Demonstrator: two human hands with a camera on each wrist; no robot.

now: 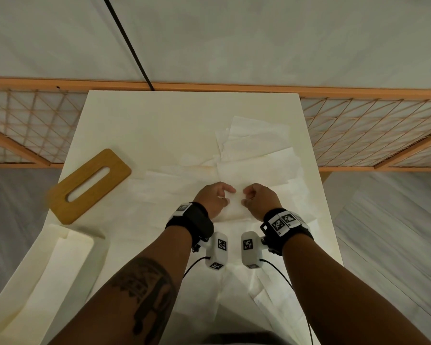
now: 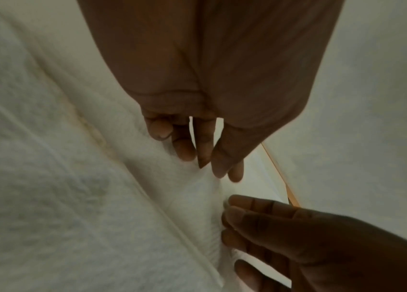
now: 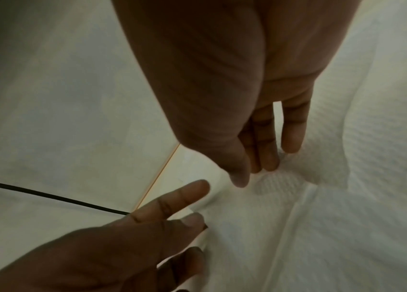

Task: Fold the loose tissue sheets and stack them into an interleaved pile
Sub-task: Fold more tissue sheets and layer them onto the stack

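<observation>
left hand: centre of the head view, fingers curled down onto a tissue sheet, thumb and forefinger seeming to pinch its edge; the left wrist view shows the fingertips touching the paper.
right hand: just beside the left, apart from it, fingers bent onto the same sheet; whether it pinches or only presses, i cannot tell.
loose tissues: overlapping sheets spread over the white table, from the upper right of centre down to the lower edge.
folded stack: lower left, beside a wooden slotted lid.
step: likely starting a fold on the sheet between the hands.
risk: thin paper may tear if the hands pull apart; a pinch may lift the sheet beneath too; uneven hold would skew the crease.
</observation>
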